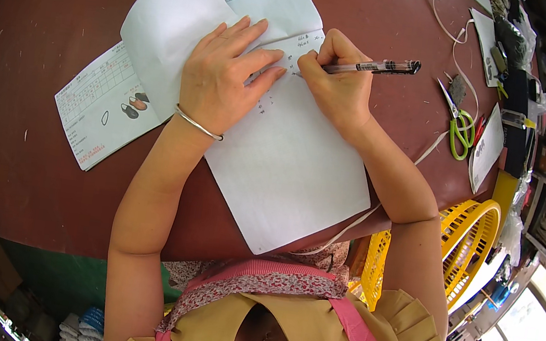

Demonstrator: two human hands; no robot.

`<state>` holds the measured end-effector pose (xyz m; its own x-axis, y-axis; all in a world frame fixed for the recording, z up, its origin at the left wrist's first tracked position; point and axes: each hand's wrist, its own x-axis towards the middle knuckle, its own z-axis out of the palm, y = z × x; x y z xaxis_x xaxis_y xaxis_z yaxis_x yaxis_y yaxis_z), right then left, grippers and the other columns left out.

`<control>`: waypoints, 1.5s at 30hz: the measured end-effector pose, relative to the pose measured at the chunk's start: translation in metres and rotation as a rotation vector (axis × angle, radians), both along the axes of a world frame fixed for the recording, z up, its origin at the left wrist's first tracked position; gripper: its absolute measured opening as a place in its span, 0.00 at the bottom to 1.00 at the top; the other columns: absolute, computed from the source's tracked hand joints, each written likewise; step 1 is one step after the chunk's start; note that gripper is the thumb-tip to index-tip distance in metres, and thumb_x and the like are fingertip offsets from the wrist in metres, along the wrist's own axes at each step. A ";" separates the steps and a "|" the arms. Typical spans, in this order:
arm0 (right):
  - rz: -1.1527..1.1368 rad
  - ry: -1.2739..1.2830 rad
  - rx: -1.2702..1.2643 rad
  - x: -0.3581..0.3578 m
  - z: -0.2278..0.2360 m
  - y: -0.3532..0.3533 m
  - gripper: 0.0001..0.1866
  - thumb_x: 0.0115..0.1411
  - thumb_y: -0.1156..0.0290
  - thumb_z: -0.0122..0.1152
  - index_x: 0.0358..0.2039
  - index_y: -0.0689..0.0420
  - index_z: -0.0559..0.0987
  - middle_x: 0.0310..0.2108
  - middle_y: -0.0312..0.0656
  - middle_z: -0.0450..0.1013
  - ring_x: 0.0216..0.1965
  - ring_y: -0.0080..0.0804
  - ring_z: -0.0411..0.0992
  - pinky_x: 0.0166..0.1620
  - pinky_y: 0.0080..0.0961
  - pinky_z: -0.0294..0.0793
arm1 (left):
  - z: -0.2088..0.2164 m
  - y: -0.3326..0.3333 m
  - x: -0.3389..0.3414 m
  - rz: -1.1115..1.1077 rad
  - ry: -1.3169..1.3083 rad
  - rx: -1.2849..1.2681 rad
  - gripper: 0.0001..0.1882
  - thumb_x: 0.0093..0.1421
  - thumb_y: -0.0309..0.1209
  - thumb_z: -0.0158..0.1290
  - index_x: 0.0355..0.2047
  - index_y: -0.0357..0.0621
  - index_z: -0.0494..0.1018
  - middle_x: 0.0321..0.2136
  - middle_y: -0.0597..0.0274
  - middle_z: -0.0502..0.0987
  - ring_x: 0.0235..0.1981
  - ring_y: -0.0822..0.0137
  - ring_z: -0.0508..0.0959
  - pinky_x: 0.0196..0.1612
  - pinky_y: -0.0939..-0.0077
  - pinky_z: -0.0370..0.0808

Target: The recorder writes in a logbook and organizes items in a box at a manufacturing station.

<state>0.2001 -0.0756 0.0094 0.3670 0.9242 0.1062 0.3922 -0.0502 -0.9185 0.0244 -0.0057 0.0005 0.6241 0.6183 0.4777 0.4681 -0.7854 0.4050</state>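
Observation:
My right hand [340,86] is closed around a pen [387,66] with a clear barrel and dark cap end. Its tip meets a white sheet of paper [293,173] that bears a few small handwritten marks near the top. My left hand [227,75] lies flat on the same sheet with its fingers stretched out, just left of the writing; a silver bangle circles that wrist. Under and beside the left hand, a white page [170,12] curls up, folded over. Below it lies a printed sheet [105,107] with a table and small pictures of shoes.
Green-handled scissors [460,133] lie partly open on the dark red table [51,24] at right. A pale cord [474,86] trails past them. Papers [488,150] and plastic-wrapped items crowd the right edge. A yellow plastic basket [467,244] stands beside the table, near my right elbow.

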 end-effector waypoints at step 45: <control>-0.037 0.054 -0.079 0.002 0.002 -0.011 0.18 0.56 0.78 0.64 0.20 0.56 0.62 0.18 0.27 0.61 0.22 0.12 0.57 0.23 0.21 0.57 | -0.001 -0.002 -0.001 0.002 -0.010 -0.024 0.15 0.50 0.39 0.70 0.38 0.52 0.85 0.53 0.56 0.80 0.57 0.51 0.77 0.62 0.53 0.71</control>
<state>0.2019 -0.0869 0.0119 0.4041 0.9147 0.0123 0.3388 -0.1372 -0.9308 0.0231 -0.0075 -0.0004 0.6180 0.6312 0.4688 0.4657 -0.7743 0.4286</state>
